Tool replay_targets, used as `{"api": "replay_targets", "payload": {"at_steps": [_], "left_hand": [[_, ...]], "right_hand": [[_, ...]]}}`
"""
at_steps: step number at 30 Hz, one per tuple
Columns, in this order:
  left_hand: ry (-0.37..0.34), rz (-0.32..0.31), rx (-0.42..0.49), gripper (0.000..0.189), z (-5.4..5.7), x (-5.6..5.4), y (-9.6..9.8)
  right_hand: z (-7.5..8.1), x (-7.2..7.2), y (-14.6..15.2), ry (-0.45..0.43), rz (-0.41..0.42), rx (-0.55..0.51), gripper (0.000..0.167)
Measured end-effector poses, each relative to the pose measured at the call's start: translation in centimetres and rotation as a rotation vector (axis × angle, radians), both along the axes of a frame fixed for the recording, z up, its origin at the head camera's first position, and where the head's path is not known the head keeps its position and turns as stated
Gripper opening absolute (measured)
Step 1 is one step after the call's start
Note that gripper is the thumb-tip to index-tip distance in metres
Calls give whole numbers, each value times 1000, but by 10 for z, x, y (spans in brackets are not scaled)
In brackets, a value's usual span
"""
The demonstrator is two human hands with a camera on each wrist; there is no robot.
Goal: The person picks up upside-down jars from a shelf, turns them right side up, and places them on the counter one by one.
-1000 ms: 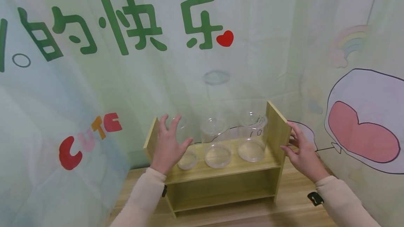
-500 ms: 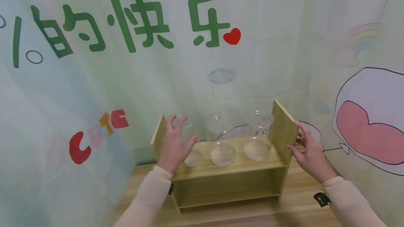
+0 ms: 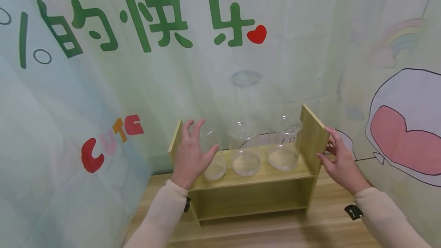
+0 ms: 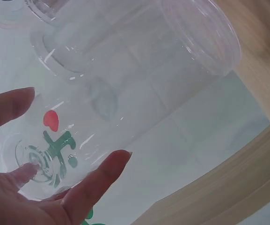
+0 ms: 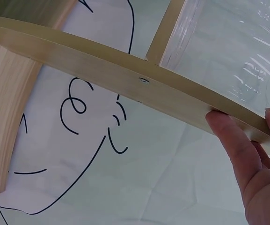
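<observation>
Three clear jars stand in a row on the top board of a small two-tier wooden shelf (image 3: 258, 198): the left jar (image 3: 215, 165), the middle jar (image 3: 246, 162) and the right jar (image 3: 283, 157). My left hand (image 3: 191, 158) is spread at the left jar, partly covering it in the head view. In the left wrist view its fingers (image 4: 95, 187) lie loosely about the jar's ringed top, and one fingertip shows through the clear wall. At the other end, my right hand (image 3: 341, 167) pinches the front edge of the shelf's right side panel (image 3: 313, 133), thumb inside and fingers outside.
Under the shelf lies a wood-grain tabletop (image 3: 255, 232). A printed cloth backdrop (image 3: 193, 83) with green characters and a red heart hangs close behind, and more cloth encloses the left and right sides. The shelf's left side panel (image 3: 175, 141) rises beside the left jar.
The head view has shifted a little, so the whole scene sits slightly further right and higher. Both hands keep their places at the jar and the side panel.
</observation>
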State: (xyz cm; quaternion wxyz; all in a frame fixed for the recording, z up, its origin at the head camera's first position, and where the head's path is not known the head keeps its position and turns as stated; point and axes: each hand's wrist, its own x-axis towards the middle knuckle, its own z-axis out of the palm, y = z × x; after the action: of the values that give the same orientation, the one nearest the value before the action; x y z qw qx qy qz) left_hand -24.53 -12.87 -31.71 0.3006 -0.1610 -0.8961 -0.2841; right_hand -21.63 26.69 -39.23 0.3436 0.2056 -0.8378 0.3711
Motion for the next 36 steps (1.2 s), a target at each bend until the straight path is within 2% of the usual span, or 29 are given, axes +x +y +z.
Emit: {"api": "replay_targets", "payload": {"at_steps": [7, 12, 21, 25, 32, 36], "left_hand": [[-3, -19, 21, 78, 7, 14, -1], [-4, -48, 52, 74, 6, 20, -6], [-52, -73, 135, 71, 5, 32, -11], [-69, -92, 166, 72, 1, 37, -11], [-166, -134, 290, 72, -14, 47, -11], [-190, -140, 342, 73, -20, 51, -9]], "right_hand": [[1, 0, 0, -10, 5, -1, 90], [2, 1, -2, -23, -10, 12, 90], [5, 2, -3, -24, -4, 13, 91], [3, 0, -3, -26, -4, 6, 91], [3, 0, -2, -58, 2, -5, 91], [3, 0, -1, -68, 1, -6, 91]]}}
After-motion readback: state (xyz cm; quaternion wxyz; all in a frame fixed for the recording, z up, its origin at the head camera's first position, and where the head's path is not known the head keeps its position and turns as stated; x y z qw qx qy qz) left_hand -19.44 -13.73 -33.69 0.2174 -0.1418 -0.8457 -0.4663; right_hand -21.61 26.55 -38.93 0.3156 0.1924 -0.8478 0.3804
